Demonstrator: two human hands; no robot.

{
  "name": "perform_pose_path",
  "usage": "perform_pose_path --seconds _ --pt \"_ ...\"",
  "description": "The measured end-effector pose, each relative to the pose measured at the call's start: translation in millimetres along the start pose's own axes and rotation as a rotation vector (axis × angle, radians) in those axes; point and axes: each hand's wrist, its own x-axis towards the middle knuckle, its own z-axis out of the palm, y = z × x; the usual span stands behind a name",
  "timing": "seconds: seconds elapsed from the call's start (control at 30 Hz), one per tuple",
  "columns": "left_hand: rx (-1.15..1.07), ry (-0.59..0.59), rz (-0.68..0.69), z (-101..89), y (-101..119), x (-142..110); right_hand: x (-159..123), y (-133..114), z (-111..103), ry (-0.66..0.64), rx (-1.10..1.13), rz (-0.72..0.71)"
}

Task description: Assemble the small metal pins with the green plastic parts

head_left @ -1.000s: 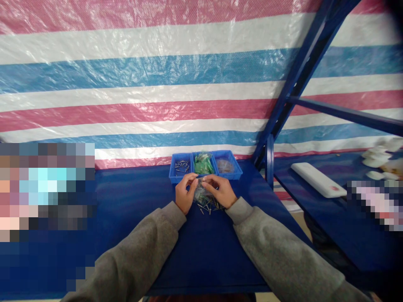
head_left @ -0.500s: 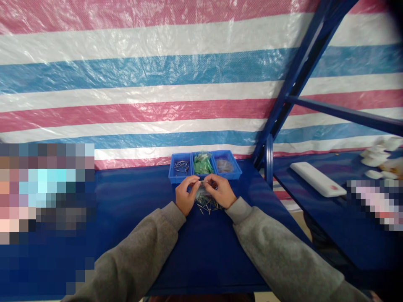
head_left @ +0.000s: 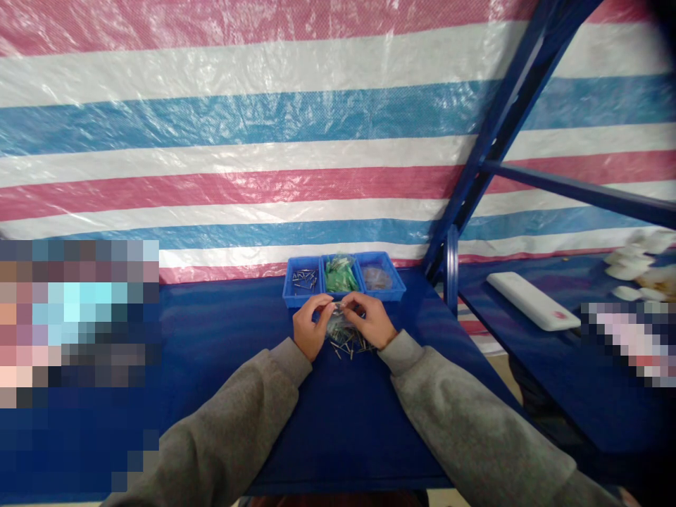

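Observation:
My left hand and my right hand face each other with thumbs and fingertips pinched together. Between them they grip the upper edge of a small clear plastic bag. Its contents are too blurred to make out. Under and in front of the bag lies a loose pile of thin metal pins, like nails or rivets, partly covered by my right hand. Just beyond my fingers sits a blue three-part tray. More metal pins lie in its left part, a green plastic packet in the middle, clear bags on the right.
The blue table runs up to a striped plastic sheet. A blue metal frame rises at the right. On a second table lie a white power bank and crumpled white items. Blurred patches cover the far left and right.
Almost nothing differs. My fingertips have shifted very slightly at the bag's edge, and the bag between them shows a little more.

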Motion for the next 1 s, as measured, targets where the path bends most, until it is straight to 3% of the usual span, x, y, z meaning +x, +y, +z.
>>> perform_pose_path --seconds 0.37,0.47,0.67,0.87,0.93,1.0 --pt "-0.064 0.049 -0.082 -1.1 0 2 -1 3 0 0.029 0.083 0.078" --pt "-0.073 0.059 -0.116 -2.3 1 4 1 5 -3 0.148 0.177 0.143" --pt "-0.069 0.037 -0.090 -3.8 2 5 9 16 -11 0.508 0.319 0.269" --pt "-0.048 0.012 -0.064 -4.0 1 5 12 28 -17 0.581 0.248 0.348" --pt "-0.019 -0.011 -0.016 -4.9 4 6 11 27 -21 0.575 0.131 0.302" --pt "0.025 -0.106 0.064 -8.7 9 8 9 22 -27 0.521 -0.047 0.215"
